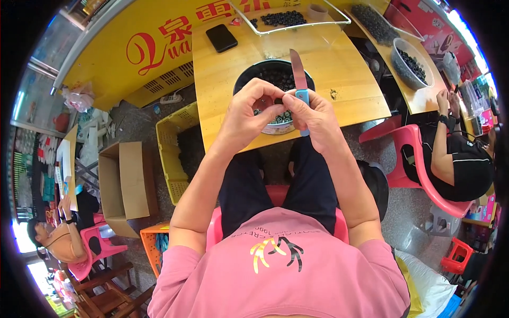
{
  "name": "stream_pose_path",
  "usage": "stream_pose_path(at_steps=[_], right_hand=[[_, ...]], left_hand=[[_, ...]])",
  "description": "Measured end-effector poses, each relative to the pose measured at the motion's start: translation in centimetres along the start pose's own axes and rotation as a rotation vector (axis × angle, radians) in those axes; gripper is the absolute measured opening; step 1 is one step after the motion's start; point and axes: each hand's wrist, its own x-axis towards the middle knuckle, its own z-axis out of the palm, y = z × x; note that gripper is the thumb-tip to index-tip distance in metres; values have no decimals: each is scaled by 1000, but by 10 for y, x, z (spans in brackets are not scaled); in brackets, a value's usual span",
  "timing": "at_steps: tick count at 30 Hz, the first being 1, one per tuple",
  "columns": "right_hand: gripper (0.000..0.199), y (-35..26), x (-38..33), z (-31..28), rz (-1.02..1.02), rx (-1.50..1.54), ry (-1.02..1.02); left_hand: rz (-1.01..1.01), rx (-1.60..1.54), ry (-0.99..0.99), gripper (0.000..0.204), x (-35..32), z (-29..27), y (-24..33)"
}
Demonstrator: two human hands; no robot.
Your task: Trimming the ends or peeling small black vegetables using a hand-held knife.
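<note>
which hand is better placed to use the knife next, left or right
Probably the right hand: it holds the blue-handled knife, blade pointing away from the person. The left hand, curled over the round bowl, holds no knife.

a black phone [221,38] lies flat near the far left corner of the table [350,79], and a yellow panel [106,61] with red lettering stands past the table's edge. on the floor at left are a yellow crate [167,164], an open cardboard box [134,177] and an orange crate [151,249]. farther left, a person in a tan top [66,245] sits on a pink chair [84,266]. at right, a person in black [466,167] sits on another pink chair [428,185]. a red stool [457,258] stands near a white sack [430,282].
</note>
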Motion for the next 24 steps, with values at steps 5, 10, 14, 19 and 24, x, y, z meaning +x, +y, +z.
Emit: stream_pose_path(at_steps=[5,10,14,19,24], right_hand=[[18,7,-1,2,94,215,-85],[17,15,-1,6,123,353,-96],[21,17,-3,13,95,431,-48],[28,13,-1,16,29,315,5],[32,7,-3,16,10,298,12]], left_hand=[[-85,-192,109,30,-8,4,4],[-60,-318,242,32,-13,18,-1],[-36,-399,294,26,-18,27,-11],[20,-257,298,21,-20,26,-10],[13,-234,288,19,-23,28,-15]])
